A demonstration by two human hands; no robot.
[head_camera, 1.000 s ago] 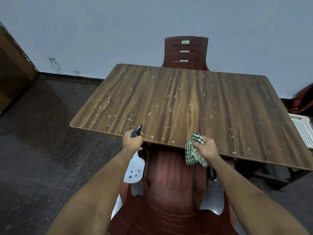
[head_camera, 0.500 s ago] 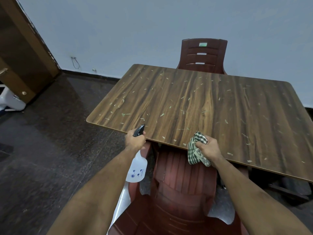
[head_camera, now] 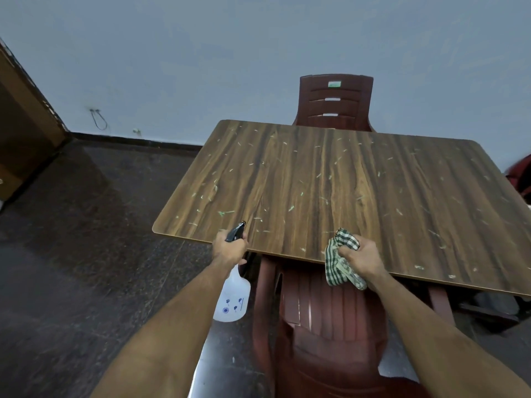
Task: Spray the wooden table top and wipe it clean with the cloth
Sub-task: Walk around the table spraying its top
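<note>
Left hand — grip closed round the neck of the spray bottle, fingers curled under its black trigger head. The nozzle points forward over the near edge of the bench; the white translucent body, printed with small blue marks, hangs below the hand, lower than the bench edge and just left of the near chair.

Right hand — grip bunched tight on the cloth, a green-and-white check. Its upper fold lies against the near edge of the bench top; the rest hangs down in front of the edge, below the fist.

Both hands are at the near edge, well apart, spray to the left and cloth to the right.

The bench top is dark wood grain, rounded corners, scattered all over with small pale and greenish flecks. No wet patches that I can make out.

A dark red plastic chair stands tucked partly under the near side, between the two forearms. A second like it stands at the far side, its slatted back against the pale blue-grey wall. The floor is dark and speckled. A brown wooden panel stands at the left edge of view.
</note>
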